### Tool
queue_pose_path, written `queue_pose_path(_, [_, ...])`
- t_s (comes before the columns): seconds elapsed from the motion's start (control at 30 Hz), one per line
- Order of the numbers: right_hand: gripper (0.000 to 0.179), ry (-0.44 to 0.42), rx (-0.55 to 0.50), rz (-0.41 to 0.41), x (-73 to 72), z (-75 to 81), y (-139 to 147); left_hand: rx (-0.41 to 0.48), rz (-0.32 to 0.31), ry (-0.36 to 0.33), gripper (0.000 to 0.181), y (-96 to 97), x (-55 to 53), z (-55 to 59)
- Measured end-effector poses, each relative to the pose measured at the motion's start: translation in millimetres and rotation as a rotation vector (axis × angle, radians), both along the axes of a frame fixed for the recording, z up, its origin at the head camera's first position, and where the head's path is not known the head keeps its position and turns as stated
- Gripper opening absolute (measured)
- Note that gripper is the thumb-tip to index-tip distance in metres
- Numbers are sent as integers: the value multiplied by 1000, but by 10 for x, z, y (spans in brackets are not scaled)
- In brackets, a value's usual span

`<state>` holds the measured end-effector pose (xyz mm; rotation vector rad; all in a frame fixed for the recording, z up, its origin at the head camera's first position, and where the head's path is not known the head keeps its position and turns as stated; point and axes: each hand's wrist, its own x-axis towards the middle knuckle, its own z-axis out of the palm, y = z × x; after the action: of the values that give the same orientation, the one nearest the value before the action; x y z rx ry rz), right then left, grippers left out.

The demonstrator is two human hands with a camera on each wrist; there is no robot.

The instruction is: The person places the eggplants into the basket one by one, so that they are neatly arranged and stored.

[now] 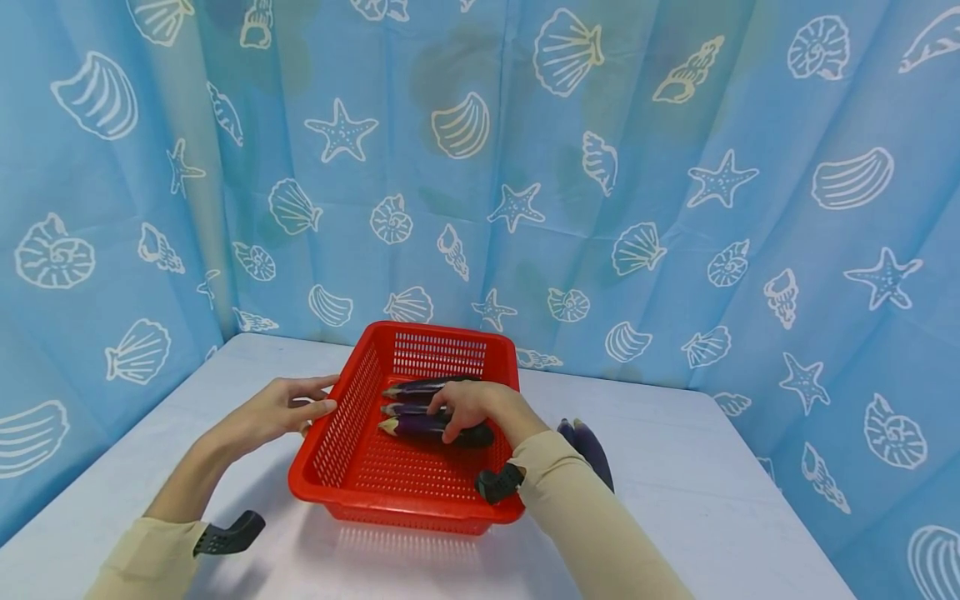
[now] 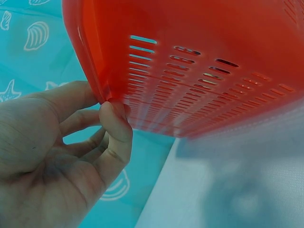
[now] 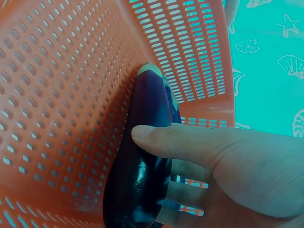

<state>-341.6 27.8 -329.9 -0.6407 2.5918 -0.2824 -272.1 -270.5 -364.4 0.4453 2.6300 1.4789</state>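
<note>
A red perforated basket [image 1: 408,510] stands on the white table, with three dark purple eggplants lying side by side in it. At its left rim, my left hand [image 1: 279,410] pinches the edge between thumb and fingers; the left wrist view shows the thumb against the outer wall [image 2: 156,85]. Inside the basket my right hand [image 1: 480,404] grips the nearest eggplant [image 1: 411,427]. From the right wrist, the thumb lies across that eggplant [image 3: 140,175], and the fingers reach down its far side. Behind it, the middle eggplant [image 1: 397,409] and farthest eggplant [image 1: 408,388] are partly covered by the hand.
Right of the basket, more eggplants [image 1: 592,450] lie on the table [image 1: 675,467], partly hidden by my right sleeve. A blue curtain [image 1: 480,183] with white shell and starfish prints hangs behind the table and along its sides. Black wrist mounts [image 1: 231,533] project from both sleeves.
</note>
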Motion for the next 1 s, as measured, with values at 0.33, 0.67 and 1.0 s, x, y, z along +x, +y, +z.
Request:
queue_pose_path(0.33, [50, -19, -21, -9, -39, -31, 3, 7, -2, 6, 67, 2, 3, -2])
queue_pose_path(0.67, [51, -3, -7, -24, -32, -26, -9, 6, -4, 8, 67, -3, 8, -3])
queue_pose_path(1.0, [43, 64, 42, -42, -11, 2, 55, 20, -11, 10, 67, -7, -7, -24])
